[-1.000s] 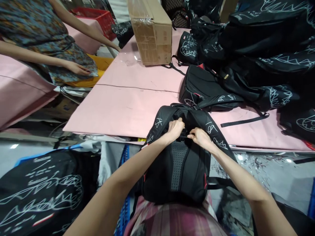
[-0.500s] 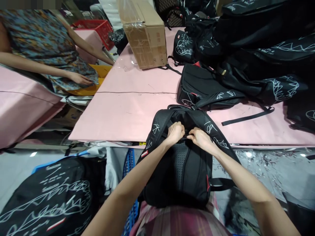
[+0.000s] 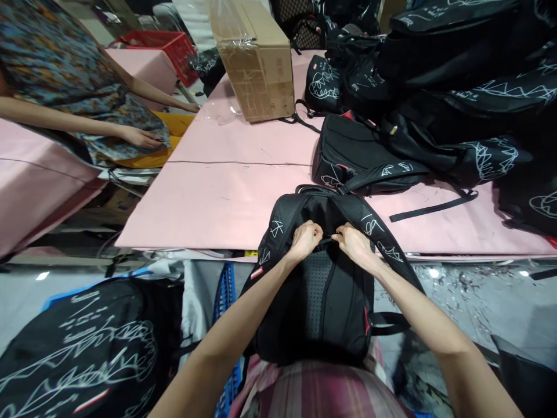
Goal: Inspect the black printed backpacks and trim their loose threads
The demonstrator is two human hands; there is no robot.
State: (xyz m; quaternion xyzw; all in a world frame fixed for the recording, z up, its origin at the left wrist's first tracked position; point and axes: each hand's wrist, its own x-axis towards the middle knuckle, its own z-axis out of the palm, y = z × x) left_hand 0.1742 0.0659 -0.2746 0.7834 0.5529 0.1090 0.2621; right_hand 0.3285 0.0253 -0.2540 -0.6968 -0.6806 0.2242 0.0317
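A black backpack (image 3: 348,302) with white scribbles on its shoulder straps leans between my lap and the edge of the pink table, its back panel toward me. Both hands work high on that panel, between the straps. The fingers of my left hand (image 3: 307,239) are pinched on a dark piece of the backpack. A short distance to the right, my right hand (image 3: 353,247) pinches too, with a small dark bit at its fingertips. What exactly lies between the fingers is too small to tell.
Another black backpack (image 3: 365,151) lies just beyond on the pink table (image 3: 209,197). Piled black bags (image 3: 461,75) fill the right side. A cardboard box (image 3: 270,75) stands at the back. At lower left sits a scribbled bag (image 3: 87,348); a person (image 3: 65,87) sits farther left.
My left hand has shifted slightly left and down, and my right hand has moved a little, both still pinched at the backpack. The view has shifted slightly.
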